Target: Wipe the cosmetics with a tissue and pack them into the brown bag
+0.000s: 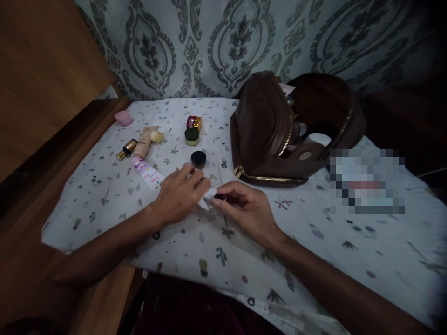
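Note:
My left hand (182, 193) is closed on a white tissue (206, 200), low over the front middle of the printed cloth. Against the tissue's right side, my right hand (246, 207) pinches a small black item (218, 196), mostly hidden by the fingers. Just beyond my left hand stands a black-lidded jar (199, 159). Behind it are a jar with a dark green lid (192, 136) and a red and gold jar (194, 123). To the left of my left hand lies a white and purple tube (147, 172), partly under the fingers' edge.
An open brown bag (265, 125) with items inside stands at the back right. On the left are a beige tube (144, 142), gold-and-black bottle (127, 149), yellow round item (157, 137) and pink item (123, 118). A blurred patch (366, 181) covers something on the right.

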`<state>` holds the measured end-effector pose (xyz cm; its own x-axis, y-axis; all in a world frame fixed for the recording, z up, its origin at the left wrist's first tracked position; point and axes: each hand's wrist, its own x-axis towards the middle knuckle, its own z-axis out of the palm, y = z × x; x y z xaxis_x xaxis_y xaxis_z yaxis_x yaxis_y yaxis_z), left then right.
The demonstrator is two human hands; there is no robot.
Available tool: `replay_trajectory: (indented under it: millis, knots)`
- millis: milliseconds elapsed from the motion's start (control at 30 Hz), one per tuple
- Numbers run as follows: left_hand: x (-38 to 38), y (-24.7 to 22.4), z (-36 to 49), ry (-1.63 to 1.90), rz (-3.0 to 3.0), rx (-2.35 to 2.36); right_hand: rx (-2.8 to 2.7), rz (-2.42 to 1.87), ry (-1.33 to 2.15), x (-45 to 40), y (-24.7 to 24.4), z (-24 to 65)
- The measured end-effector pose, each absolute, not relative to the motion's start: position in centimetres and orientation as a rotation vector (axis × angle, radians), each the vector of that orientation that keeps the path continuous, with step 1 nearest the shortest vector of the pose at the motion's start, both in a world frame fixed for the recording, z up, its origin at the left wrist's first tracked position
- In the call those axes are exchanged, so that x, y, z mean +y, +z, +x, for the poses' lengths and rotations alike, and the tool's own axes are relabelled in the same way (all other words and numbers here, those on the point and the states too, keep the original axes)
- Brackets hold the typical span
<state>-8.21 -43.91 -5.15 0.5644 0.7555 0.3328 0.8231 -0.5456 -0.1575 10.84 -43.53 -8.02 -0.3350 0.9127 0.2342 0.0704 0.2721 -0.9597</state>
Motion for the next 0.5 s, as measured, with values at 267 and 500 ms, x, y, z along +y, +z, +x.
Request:
replay_trajectory:
  millis: [267, 500]
  knots:
    - [-40.9, -4.6, -11.7, -0.473, -2.336, -1.654, -1.472, -0.926, 1.246, -42.9, -7.2, 11.4]
    - [-41.1, -3.4, -11.7, -1.249, -2.728, -2.035, -1.41, -0.911, 1.464, -42.5, -7.6, 11.1]
